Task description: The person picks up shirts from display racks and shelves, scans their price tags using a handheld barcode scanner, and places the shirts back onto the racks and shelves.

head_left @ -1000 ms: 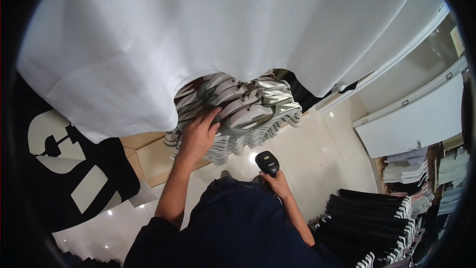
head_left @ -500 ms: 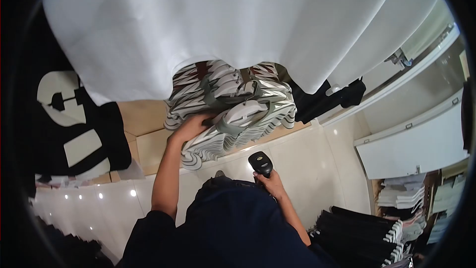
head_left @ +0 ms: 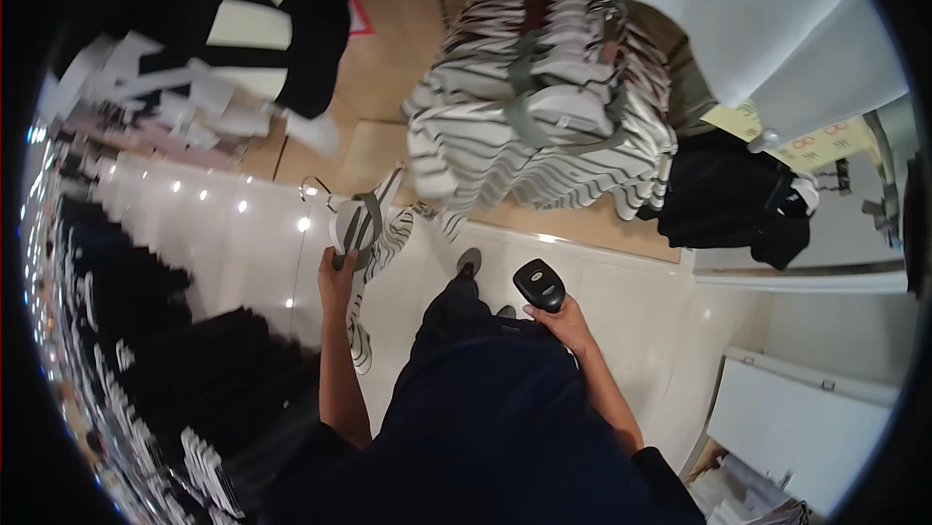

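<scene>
My left hand (head_left: 336,280) is closed around a striped shirt (head_left: 392,237) with a green-grey collar, out to the left over the floor. A thin wire hook, probably of its hanger, stands up above it. My right hand (head_left: 567,323) grips a black handheld barcode scanner (head_left: 540,284) in front of my body, its head pointing forward. Ahead of both hands hangs a tight row of white shirts with dark stripes (head_left: 544,151), with green-grey collars like the one I hold.
Black garments on hangers (head_left: 218,360) fill the left side. A black shirt with cream print (head_left: 311,30) hangs at upper left, and another black garment (head_left: 723,195) hangs right of the row. White cloth (head_left: 777,49) droops overhead. A white cabinet panel (head_left: 796,418) stands at lower right.
My left hand has moved left and away from the hanging row, with one striped shirt in it. The view has turned left. The scanner stays in my right hand.
</scene>
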`<action>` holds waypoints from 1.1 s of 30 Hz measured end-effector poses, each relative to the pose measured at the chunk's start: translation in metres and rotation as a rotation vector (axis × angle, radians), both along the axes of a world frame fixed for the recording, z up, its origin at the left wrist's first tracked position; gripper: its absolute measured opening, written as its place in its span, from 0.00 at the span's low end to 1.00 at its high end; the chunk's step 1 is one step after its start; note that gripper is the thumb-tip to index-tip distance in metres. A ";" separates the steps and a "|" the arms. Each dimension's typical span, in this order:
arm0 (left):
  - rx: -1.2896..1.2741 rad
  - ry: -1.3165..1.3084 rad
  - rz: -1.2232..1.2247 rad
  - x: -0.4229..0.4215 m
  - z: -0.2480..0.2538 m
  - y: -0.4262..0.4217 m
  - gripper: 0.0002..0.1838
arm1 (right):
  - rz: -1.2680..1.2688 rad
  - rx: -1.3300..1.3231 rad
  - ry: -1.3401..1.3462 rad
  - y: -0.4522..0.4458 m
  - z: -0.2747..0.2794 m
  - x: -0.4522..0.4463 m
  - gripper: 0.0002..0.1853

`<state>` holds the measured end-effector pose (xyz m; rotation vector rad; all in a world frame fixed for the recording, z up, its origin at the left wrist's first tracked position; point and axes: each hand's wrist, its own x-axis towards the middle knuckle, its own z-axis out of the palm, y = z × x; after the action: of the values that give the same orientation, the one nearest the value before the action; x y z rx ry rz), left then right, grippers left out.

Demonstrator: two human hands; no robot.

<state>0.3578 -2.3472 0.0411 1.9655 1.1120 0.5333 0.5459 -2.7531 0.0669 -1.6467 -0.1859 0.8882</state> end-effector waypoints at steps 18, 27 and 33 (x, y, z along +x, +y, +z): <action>0.045 -0.421 0.023 -0.132 0.210 -0.106 0.11 | -0.083 0.288 0.317 0.025 -0.069 -0.010 0.10; -0.039 -0.674 -0.200 -0.099 0.243 -0.109 0.23 | -0.528 0.207 0.442 -0.049 -0.160 0.003 0.08; 0.057 -0.736 -0.381 -0.090 0.266 -0.090 0.25 | -0.719 0.219 0.462 -0.073 -0.197 -0.001 0.11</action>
<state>0.2679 -2.4371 0.3072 1.7295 0.2609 0.9720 0.5446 -2.8259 -0.1297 -1.1320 0.5778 0.6307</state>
